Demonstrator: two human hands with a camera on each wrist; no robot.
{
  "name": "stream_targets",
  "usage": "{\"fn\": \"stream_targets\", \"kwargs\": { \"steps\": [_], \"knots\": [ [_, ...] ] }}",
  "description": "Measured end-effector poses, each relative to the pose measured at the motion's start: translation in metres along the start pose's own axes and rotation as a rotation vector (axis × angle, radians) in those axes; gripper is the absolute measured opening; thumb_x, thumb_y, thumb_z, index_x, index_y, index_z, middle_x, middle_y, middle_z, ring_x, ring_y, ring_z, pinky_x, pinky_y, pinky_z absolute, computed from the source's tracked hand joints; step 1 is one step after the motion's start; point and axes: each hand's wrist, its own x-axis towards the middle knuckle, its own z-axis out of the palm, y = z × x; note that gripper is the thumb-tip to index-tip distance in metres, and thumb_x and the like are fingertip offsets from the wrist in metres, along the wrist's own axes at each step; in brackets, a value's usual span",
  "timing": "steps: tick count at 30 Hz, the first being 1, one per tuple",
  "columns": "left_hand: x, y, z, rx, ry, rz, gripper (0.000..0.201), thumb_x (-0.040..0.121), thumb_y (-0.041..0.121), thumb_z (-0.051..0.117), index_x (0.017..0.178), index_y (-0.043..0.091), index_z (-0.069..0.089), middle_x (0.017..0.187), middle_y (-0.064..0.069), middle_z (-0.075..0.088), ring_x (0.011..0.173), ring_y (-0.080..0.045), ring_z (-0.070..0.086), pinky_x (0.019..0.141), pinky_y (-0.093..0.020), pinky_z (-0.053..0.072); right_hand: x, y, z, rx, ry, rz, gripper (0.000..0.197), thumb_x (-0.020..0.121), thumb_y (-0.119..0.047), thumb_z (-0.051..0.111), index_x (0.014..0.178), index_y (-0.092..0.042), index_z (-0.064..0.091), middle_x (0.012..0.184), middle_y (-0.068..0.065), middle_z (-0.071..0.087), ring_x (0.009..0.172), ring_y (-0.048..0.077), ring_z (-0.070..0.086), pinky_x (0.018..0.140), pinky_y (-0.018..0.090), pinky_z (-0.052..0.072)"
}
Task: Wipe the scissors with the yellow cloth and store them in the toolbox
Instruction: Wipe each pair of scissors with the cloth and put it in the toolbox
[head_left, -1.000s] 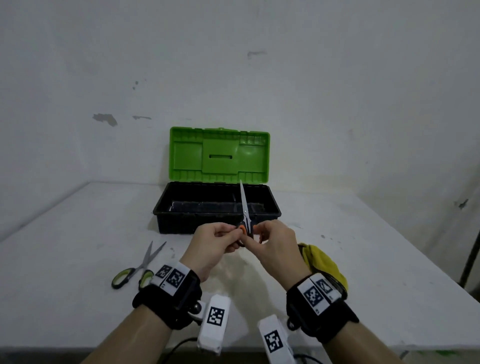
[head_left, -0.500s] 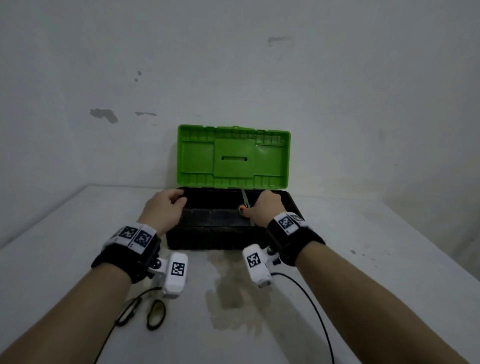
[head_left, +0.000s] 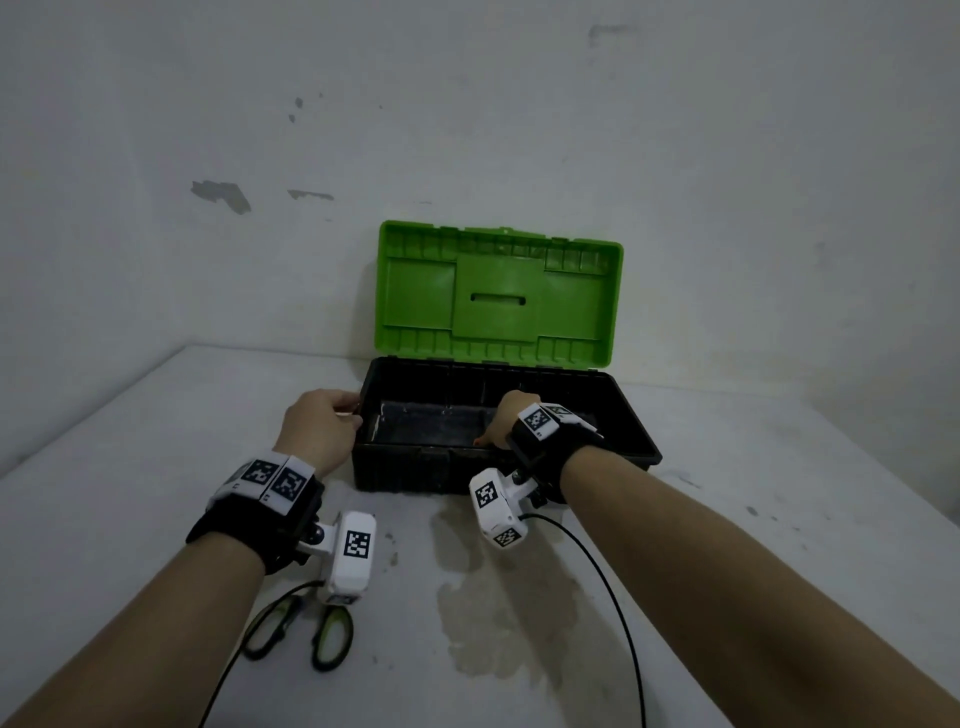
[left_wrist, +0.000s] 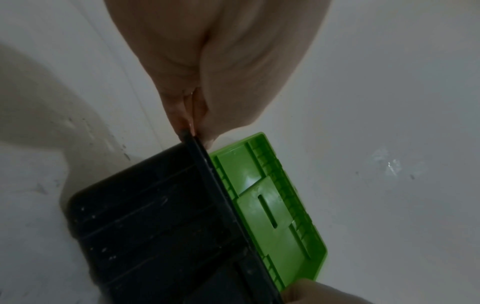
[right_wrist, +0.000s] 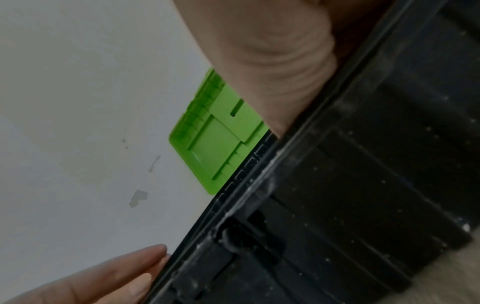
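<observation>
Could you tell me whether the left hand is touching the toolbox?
Touching: the left wrist view shows the left hand pinching the toolbox by its rim.

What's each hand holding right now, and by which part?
Left hand pinches the toolbox by its left rim. Right hand reaches inside the toolbox, its grasp hidden; whether it holds anything cannot be told.

My right hand (right_wrist: 272, 61) fills the top of this view, its heel dipping over the rim of the dusty black toolbox (right_wrist: 363, 205). Its fingers are hidden from me. Just past that hand, the green lid (right_wrist: 218, 144) stands raised against the white wall (right_wrist: 78, 82). Lower down, my left hand (right_wrist: 91, 281) lays straight fingers (right_wrist: 145, 259) against the toolbox's rim.
</observation>
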Motion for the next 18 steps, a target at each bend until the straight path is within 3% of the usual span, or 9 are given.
{"fn": "stream_targets", "kwargs": {
  "steps": [2,4,7,9,11,13,15,18],
  "knots": [
    [0.001,-0.002,0.000,-0.006,0.002,0.004,0.035,0.090,0.003,0.066,0.125,0.003,0.067,0.124,-0.014,0.070,0.117,-0.028,0.064,0.107,-0.033,0.043,0.004,-0.003,0.000,-0.044,-0.037,-0.002,0.042,0.063,-0.048,0.085,0.060,-0.013,0.062,0.062,0.007,0.067,0.062,0.027,0.065,0.066,0.036,0.057],
    [0.001,-0.003,0.000,-0.009,0.004,0.007,0.035,0.090,0.004,0.066,0.125,0.004,0.067,0.124,-0.014,0.070,0.118,-0.028,0.063,0.108,-0.034,0.043,0.001,-0.004,-0.002,-0.083,-0.048,-0.013,0.033,0.062,-0.039,0.083,0.063,-0.011,0.066,0.068,0.011,0.069,0.069,0.032,0.068,0.074,0.055,0.057],
    [0.001,-0.005,0.001,-0.028,0.011,0.008,0.035,0.090,0.004,0.067,0.124,0.003,0.068,0.123,-0.014,0.070,0.117,-0.028,0.064,0.108,-0.036,0.045,0.001,-0.003,-0.003,-0.139,-0.071,-0.061,0.022,0.067,-0.028,0.075,0.066,-0.008,0.066,0.070,0.014,0.069,0.072,0.034,0.069,0.075,0.061,0.055],
    [0.001,-0.005,0.001,-0.028,0.016,0.009,0.034,0.090,0.004,0.067,0.124,0.004,0.068,0.122,-0.014,0.071,0.117,-0.028,0.064,0.108,-0.037,0.045,0.005,-0.003,0.000,-0.144,-0.101,-0.042,0.029,0.062,-0.036,0.076,0.061,-0.010,0.063,0.072,0.014,0.070,0.073,0.035,0.068,0.078,0.058,0.055],
    [0.001,-0.005,0.000,-0.026,0.010,0.011,0.034,0.089,0.004,0.067,0.123,0.004,0.068,0.122,-0.013,0.071,0.116,-0.028,0.065,0.108,-0.037,0.045,0.008,0.000,0.004,-0.121,-0.112,-0.051,0.031,0.069,-0.036,0.074,0.059,-0.011,0.060,0.072,0.012,0.069,0.073,0.032,0.067,0.079,0.046,0.058],
    [-0.002,-0.004,-0.002,-0.021,0.003,0.021,0.034,0.090,0.005,0.067,0.123,0.004,0.068,0.121,-0.013,0.071,0.113,-0.027,0.066,0.106,-0.037,0.046,0.001,0.003,-0.001,-0.048,-0.054,-0.051,0.028,0.080,-0.029,0.069,0.061,-0.012,0.058,0.068,0.008,0.064,0.067,0.027,0.064,0.067,0.031,0.055],
    [-0.010,-0.001,-0.006,-0.020,0.002,0.035,0.033,0.091,0.008,0.065,0.123,0.005,0.068,0.121,-0.013,0.071,0.111,-0.028,0.066,0.105,-0.039,0.047,-0.009,0.007,-0.008,0.042,0.019,-0.042,0.028,0.085,-0.027,0.067,0.065,-0.010,0.056,0.069,0.007,0.060,0.060,0.021,0.059,0.058,0.028,0.048],
    [-0.029,0.001,-0.014,-0.015,0.004,0.050,0.032,0.093,0.012,0.063,0.124,0.005,0.066,0.122,-0.012,0.069,0.113,-0.028,0.064,0.105,-0.037,0.045,-0.026,0.017,-0.017,0.140,0.097,-0.072,0.021,0.085,-0.027,0.065,0.082,-0.006,0.068,0.084,0.011,0.066,0.061,0.021,0.059,0.059,0.027,0.049]
  ]
}}
